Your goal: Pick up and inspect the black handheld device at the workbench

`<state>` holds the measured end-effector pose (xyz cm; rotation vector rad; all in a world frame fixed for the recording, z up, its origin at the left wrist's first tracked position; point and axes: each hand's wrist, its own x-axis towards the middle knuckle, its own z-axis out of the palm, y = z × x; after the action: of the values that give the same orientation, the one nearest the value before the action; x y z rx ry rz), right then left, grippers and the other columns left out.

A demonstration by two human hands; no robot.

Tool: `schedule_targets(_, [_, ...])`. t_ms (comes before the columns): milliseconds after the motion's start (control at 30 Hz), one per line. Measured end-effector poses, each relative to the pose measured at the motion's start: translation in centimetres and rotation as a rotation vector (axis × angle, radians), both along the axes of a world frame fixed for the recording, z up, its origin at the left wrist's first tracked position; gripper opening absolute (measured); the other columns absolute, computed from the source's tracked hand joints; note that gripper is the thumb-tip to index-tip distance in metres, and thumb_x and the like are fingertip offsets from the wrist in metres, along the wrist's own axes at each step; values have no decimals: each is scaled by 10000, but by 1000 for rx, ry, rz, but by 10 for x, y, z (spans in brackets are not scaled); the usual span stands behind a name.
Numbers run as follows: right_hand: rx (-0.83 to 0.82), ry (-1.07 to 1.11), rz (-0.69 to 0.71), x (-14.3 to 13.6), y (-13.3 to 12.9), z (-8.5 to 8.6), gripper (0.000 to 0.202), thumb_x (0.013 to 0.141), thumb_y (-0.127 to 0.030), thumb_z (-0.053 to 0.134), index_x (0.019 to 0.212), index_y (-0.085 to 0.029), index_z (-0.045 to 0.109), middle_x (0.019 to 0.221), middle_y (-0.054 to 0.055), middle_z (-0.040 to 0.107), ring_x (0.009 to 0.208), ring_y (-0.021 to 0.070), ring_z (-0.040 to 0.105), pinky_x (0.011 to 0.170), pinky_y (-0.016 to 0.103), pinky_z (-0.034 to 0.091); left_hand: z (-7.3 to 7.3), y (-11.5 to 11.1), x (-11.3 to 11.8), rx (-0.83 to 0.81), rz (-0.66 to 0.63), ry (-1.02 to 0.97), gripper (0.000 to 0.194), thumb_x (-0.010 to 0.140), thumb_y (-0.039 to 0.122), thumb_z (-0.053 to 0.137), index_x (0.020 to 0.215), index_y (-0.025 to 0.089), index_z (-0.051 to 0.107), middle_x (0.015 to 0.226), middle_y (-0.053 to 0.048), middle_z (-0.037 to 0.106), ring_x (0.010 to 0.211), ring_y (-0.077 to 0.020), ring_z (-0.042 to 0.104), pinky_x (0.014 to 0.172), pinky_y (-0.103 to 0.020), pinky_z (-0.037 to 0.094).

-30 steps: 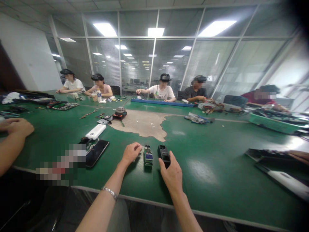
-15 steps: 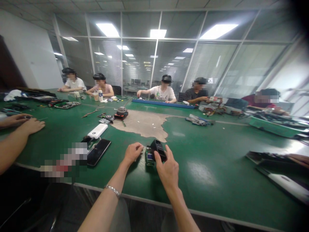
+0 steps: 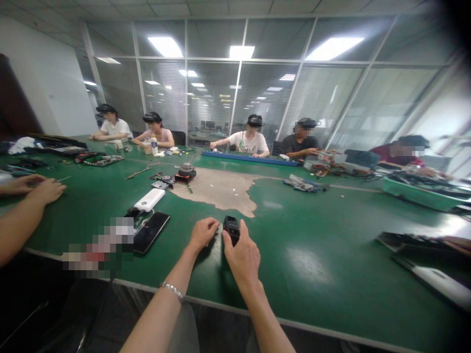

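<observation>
My right hand [image 3: 243, 252] is wrapped round a black plastic casing [image 3: 231, 228], thumb on its near left side and fingers along its right. Openings show in the top of the casing. No green circuit board is visible now; whether it lies inside or under the casing is hidden. Just to the left, my left hand [image 3: 203, 232] rests close to the table with its thumb and fingertips pressed together. What those fingertips hold, if anything, I cannot make out. A small gap separates them from the casing.
Left of my hands lie a dark-screened phone [image 3: 151, 232] and a white power bank [image 3: 149, 200]. Ahead is a bare brown patch [image 3: 221, 189] in the green tabletop [image 3: 316, 235]. A co-worker's hands [image 3: 46, 190] are at far left; a green basket [image 3: 423, 193] stands right.
My right hand has moved left with the black casing, which now stands more upright where the green circuit board showed. The board is out of sight. My left hand has hardly moved.
</observation>
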<state>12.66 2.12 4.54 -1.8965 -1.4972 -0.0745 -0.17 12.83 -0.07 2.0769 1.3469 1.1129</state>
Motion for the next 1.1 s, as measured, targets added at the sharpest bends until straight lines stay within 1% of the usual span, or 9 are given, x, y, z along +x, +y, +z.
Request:
schedule_targets(400, [-30, -35, 77, 2, -10, -22, 668, 905, -445, 434, 1455, -100, 275, 1104, 169, 655, 962, 284, 649, 786, 358, 480, 3, -3, 1, -17, -1, -31, 296, 856, 371, 470, 821, 205, 713, 857, -28, 728, 794, -158, 635, 759, -237, 463])
schedule_targets(533, [-35, -19, 125, 7, -11, -26, 717, 870, -439, 496, 1456, -93, 272, 1210, 180, 610, 1050, 295, 616, 854, 375, 473, 2, -2, 1, -18, -5, -30, 293, 855, 365, 473, 825, 205, 716, 852, -28, 728, 787, -160, 637, 762, -242, 468])
schedule_targets(633, [-31, -5, 164, 11, -8, -28, 767, 838, -444, 539, 1451, -67, 275, 1273, 196, 567, 1110, 311, 583, 904, 391, 457, 1, -1, 1, -10, -7, -24, 293, 857, 364, 472, 833, 209, 720, 857, -27, 728, 793, -161, 639, 766, -243, 468])
schedule_targets(833, [-7, 26, 167, 11, 3, -32, 687, 865, -400, 501, 1439, -79, 304, 1266, 193, 573, 1095, 295, 596, 886, 379, 463, 0, -1, 2, -17, -3, -18, 298, 856, 363, 470, 825, 201, 718, 848, -30, 730, 789, -160, 639, 768, -240, 465])
schedule_targets(1000, [9, 18, 139, 8, 8, -36, 700, 873, -412, 488, 1448, -67, 284, 1216, 196, 598, 1059, 301, 605, 881, 389, 461, 1, -2, 1, -15, -2, -21, 294, 855, 366, 469, 823, 206, 713, 848, -25, 728, 789, -160, 637, 752, -235, 460])
schedule_targets(1100, [71, 16, 154, 9, 9, -42, 734, 878, -447, 479, 1456, -53, 257, 1305, 205, 538, 1130, 301, 559, 923, 397, 441, 1, -2, 1, -4, -11, -20, 299, 859, 370, 464, 817, 205, 710, 838, -22, 725, 778, -157, 632, 744, -233, 457])
